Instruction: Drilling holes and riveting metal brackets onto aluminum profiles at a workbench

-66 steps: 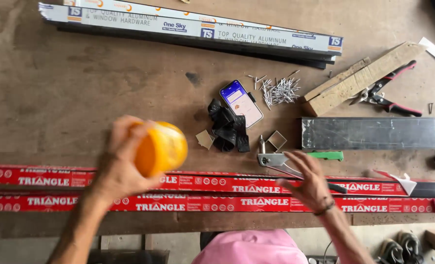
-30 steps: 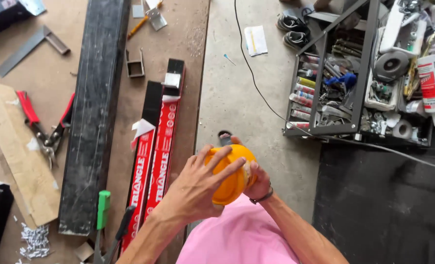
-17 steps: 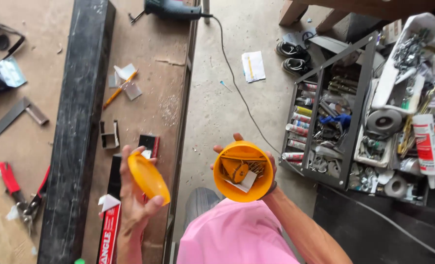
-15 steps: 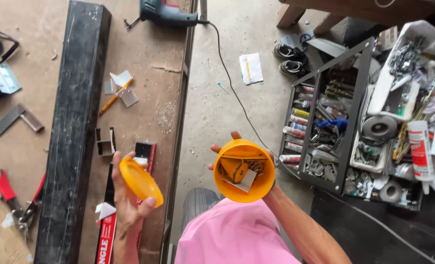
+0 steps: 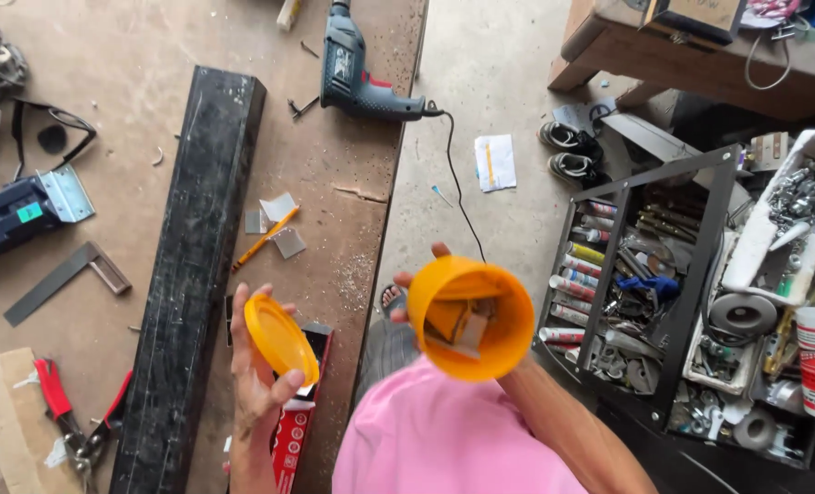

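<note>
My left hand [image 5: 253,393] holds a round orange lid [image 5: 280,338] above the edge of the workbench. My right hand [image 5: 410,295] grips an open orange plastic jar [image 5: 471,316], tilted so its mouth faces me. Inside the jar lie a folded paper and some small pieces. The two hands are apart, the lid off the jar. Most of my right hand is hidden behind the jar.
A long black metal beam [image 5: 192,265] lies on the wooden bench [image 5: 334,183], with a blue electric drill [image 5: 361,78], a pencil [image 5: 263,240], a try square [image 5: 64,282], red-handled pliers [image 5: 59,402] and a red carton [image 5: 293,430]. A black rack of tubes and hardware [image 5: 663,293] stands on the floor at right.
I turned from the bench towards the floor, brought both hands to the orange jar and took its lid off. The lid is now in my left hand, the open jar in my right.
</note>
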